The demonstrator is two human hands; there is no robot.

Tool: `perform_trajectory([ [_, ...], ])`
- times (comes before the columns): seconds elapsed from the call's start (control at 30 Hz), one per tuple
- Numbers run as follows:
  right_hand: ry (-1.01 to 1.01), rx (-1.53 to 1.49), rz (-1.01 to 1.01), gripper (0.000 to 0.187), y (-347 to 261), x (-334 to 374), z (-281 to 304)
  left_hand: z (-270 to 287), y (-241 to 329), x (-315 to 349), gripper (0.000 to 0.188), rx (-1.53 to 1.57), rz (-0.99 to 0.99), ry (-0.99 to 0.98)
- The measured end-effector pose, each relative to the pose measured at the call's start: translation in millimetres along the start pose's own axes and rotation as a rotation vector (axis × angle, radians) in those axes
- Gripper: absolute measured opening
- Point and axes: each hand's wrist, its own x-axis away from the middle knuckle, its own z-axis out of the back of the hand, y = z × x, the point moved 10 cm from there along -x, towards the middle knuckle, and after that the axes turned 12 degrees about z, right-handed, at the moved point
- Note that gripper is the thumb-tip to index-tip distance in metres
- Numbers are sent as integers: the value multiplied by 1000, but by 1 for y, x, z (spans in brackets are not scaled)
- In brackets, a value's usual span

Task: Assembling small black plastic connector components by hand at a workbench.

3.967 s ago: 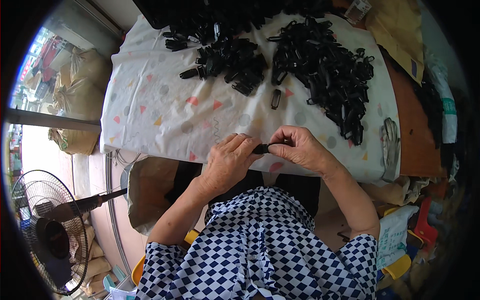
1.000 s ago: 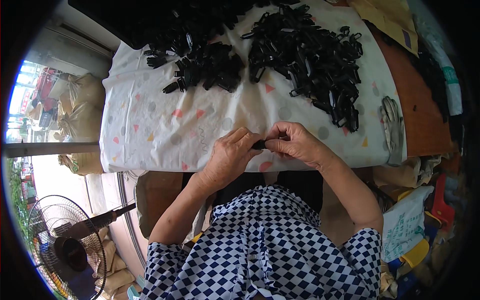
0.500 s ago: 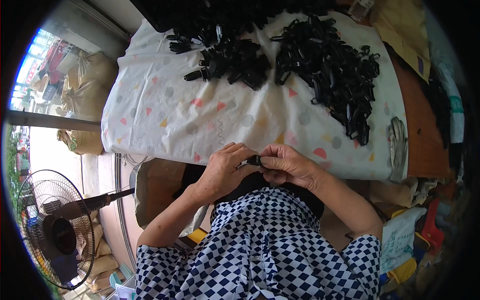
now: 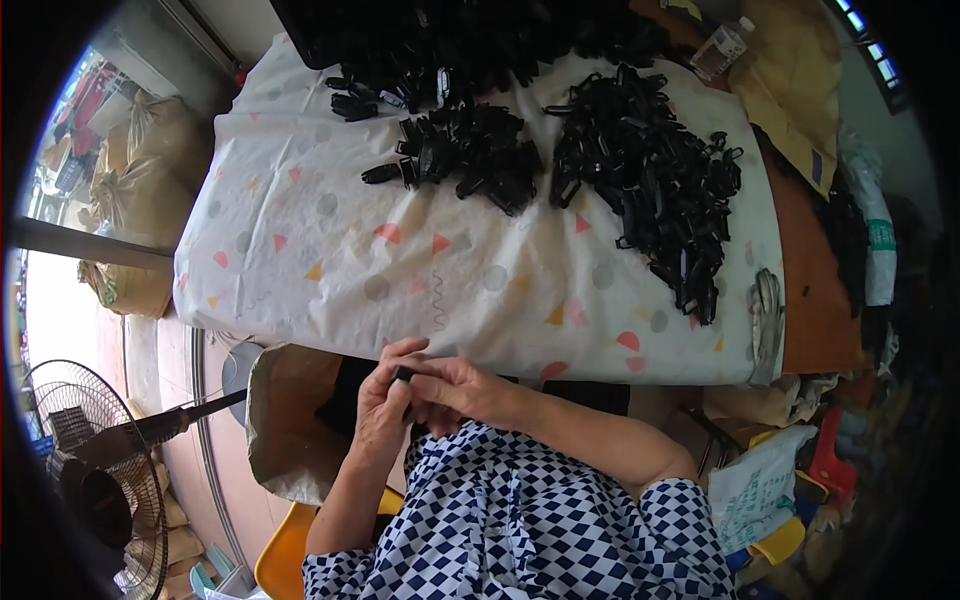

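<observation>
A small black plastic piece [image 4: 403,373] is held between my two hands, just off the table's near edge. My left hand [image 4: 380,402] is closed around it, its fingers partly hidden behind the right one. My right hand [image 4: 465,392] reaches across from the right and grips the same piece with bent fingers and thumb. Most of the piece is covered by the fingers. Beyond them, a smaller heap of black plastic pieces [image 4: 465,155] lies on the patterned white tablecloth [image 4: 330,250]. To its right spreads a larger heap of similar pieces [image 4: 650,170].
More black pieces [image 4: 450,45] crowd the table's far side. A pale knit glove [image 4: 766,325] lies at the right cloth edge, and a plastic bottle [image 4: 722,48] stands far right. Below my left side are an open sack [image 4: 290,425] and a fan [image 4: 95,480].
Both hands have shifted left and closer to my body, still holding a small black piece. The view has moved too, so the table sits slightly lower in it.
</observation>
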Motion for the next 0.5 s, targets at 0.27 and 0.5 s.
perform_trajectory([
  [0.27,436,1383,203,32,-159,25,99,83,42,62,29,-1287,-180,452],
  [0.5,420,2048,93,33,-211,27,169,-9,97,-31,24,-1185,-473,298],
])
